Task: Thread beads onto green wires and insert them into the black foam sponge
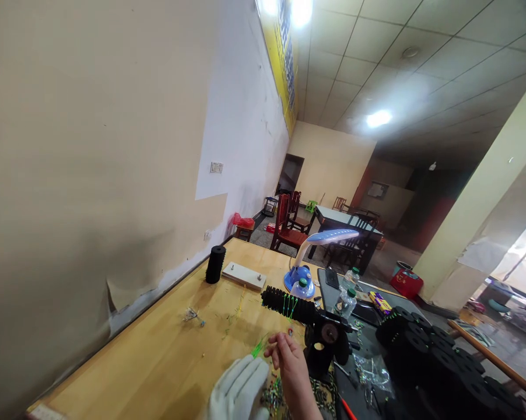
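Note:
My left hand (239,389), in a white glove, is curled over the table near the bottom centre, with bright green strands (258,347) at its fingertips. Bare and close beside it, my right hand (286,353) has thumb and fingertips pressed together; anything between them is too small to make out. Just beyond my hands, a black ridged foam roller (289,304) wound with green line is mounted on a black stand (328,338). Small coloured beads or fittings (274,392) lie between and below my hands.
A black cylinder (215,264) and a white board with two pegs (244,276) stand at the back left. Behind the roller are a blue lamp (298,279) and bottles (346,302). Black foam rolls (438,356) crowd the right side. A wall borders the left.

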The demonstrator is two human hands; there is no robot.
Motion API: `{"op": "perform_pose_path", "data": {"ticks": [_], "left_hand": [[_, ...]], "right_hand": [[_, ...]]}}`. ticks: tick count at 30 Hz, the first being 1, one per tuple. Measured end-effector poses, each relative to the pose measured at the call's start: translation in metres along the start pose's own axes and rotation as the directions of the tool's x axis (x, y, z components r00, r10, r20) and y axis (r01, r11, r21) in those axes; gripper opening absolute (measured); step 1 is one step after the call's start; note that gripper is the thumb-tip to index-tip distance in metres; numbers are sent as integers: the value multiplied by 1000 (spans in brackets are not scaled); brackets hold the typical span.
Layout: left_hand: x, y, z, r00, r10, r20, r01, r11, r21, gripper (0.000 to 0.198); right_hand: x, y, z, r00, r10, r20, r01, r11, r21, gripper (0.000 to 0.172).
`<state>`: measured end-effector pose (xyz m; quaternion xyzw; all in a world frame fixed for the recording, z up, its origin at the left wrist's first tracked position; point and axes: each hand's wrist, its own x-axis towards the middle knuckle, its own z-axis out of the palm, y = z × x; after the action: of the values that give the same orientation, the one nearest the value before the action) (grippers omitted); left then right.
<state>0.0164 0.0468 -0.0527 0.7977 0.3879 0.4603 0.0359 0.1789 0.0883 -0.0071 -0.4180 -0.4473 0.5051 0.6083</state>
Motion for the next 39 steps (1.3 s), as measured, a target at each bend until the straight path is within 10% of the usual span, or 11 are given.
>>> {"op": "perform_pose_path", "data": {"ticks": [2,11,17,20,26,32,39], "left_hand": [[14,12,-9,966,-251,-54,240,958,-159,38],[88,69,-36,881,-435,184,472,792,-386,32],[111,55,-1,692,-605,394,718,633,-290,38],[118,49,23,647,-584,490,735,308,-604,35],[123,57,44,653,-523,548,706,160,-690,46],[114,62,53,740,-452,497,645,270,-715,42],[108,50,66,746,-443,498,657,363,-661,39]], "right_hand": [[-5,0,-2,1000,-3,7,3,999,-37,48],[-29,1,-6,999,-45,-18,41,986,-160,52],[-35,13,-10,997,-59,44,66,980,-187,53],[-36,21,-16,993,-76,92,97,964,-249,52],[-41,26,-33,983,-168,77,185,886,-425,52],[-51,14,-59,936,-333,116,332,720,-609,34],[-51,-35,-133,856,-499,-132,175,521,-835,34]]}}
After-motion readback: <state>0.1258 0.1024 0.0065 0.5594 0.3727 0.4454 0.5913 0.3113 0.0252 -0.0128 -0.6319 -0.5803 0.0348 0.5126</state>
